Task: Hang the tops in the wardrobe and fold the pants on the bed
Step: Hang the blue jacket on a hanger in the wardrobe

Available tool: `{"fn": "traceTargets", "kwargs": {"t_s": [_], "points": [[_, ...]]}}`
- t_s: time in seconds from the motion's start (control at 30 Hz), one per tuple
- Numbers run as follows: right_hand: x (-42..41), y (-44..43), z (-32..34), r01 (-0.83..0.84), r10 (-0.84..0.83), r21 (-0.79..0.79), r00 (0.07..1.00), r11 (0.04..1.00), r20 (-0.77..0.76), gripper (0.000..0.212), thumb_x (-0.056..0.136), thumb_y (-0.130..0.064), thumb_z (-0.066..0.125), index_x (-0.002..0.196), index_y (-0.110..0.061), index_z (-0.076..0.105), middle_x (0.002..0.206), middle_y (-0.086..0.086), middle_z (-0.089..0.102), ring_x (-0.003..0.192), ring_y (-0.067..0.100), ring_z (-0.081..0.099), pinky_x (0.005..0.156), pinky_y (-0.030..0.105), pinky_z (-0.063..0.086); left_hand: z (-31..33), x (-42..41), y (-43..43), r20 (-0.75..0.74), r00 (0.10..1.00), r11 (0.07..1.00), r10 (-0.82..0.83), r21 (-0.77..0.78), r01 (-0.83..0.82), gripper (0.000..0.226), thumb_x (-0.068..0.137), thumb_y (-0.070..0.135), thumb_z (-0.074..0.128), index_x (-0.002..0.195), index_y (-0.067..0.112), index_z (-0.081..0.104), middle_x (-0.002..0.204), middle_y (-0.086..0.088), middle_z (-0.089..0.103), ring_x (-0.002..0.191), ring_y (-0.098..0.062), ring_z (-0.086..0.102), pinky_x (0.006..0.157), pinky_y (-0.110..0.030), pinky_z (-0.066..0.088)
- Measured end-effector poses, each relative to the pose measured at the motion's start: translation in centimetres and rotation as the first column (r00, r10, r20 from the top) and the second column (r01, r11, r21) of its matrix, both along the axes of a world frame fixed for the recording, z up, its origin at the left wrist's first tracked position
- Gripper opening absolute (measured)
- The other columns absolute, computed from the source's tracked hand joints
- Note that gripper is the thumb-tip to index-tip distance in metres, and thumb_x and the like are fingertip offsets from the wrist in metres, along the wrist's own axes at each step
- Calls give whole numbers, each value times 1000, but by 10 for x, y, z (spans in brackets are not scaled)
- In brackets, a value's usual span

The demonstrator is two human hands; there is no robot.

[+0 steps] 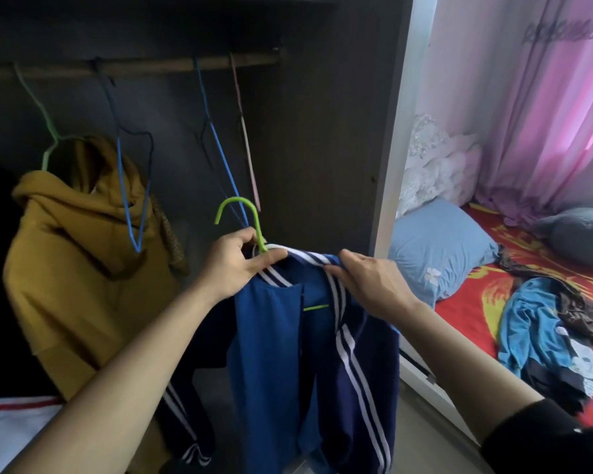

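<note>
Both hands are busy at the collar of one garment, held in front of the open dark-grey wardrobe (pixel 322 131). Left hand (pixel 235 261) is clenched around the neck of a lime-green wire hanger (pixel 237 206), thumb pressing the collar against it. Right hand (pixel 370 285) pinches the far shoulder of the blue track jacket with white shoulder stripes (pixel 288 354), apparently settling it over the hanger's arm. The jacket hangs open at the front, well below the wooden wardrobe rail (pixel 134 66), with the hook not yet on it.

On the rail, a mustard-yellow hooded sweatshirt (pixel 76 251) hangs toward the left end, and empty thin wire hangers (pixel 220 148) dangle toward the right end. A heap of light-blue and dark clothes (pixel 541 330) lies near the front edge of the bed with the red patterned sheet (pixel 459 302), with a pale-blue pillow (pixel 439 248) at its wardrobe-side corner.

The likeliest slip, I judge, is the open jacket sliding off one hanger arm once the right hand lets go, since nothing fastens the front. Lifting the hook could also snag the dangling empty hangers, which sit directly above it.
</note>
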State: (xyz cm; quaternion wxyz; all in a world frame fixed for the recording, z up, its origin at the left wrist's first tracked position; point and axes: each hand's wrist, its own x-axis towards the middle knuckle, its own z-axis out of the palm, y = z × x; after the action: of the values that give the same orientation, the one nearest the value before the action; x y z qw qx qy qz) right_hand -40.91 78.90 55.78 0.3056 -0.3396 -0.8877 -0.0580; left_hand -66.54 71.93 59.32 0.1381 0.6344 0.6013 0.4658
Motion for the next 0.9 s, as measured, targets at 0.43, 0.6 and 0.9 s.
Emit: {"fn": "traceTargets", "kwargs": {"t_s": [0.43,0.6,0.9], "points": [[-8,1,46,197,-208,-103,971,975,-117,59,98,-62,32,61,-16,31,54,1,46,68,39,56,56,39,38,13,-34,-12,-274,946,983,172,111,-147,28,80,49,71,98,27,75,89,1,62,84,-14,63,81,-33,52],[-12,4,49,179,-212,-230,969,956,-124,64,96,-65,36,58,-14,34,52,-2,41,62,32,46,58,39,41,29,5,-11,-96,993,988,73,142,-59,30,88,48,66,79,20,75,79,0,67,77,-10,65,75,-30,51],[-30,-51,-47,289,-319,-137,885,947,-338,41,80,-59,70,88,-23,52,87,-3,53,82,24,54,70,38,43,34,32,2,-51,948,920,315,263,-292,37,95,40,60,69,17,72,73,2,63,65,0,58,60,-5,36]]}}
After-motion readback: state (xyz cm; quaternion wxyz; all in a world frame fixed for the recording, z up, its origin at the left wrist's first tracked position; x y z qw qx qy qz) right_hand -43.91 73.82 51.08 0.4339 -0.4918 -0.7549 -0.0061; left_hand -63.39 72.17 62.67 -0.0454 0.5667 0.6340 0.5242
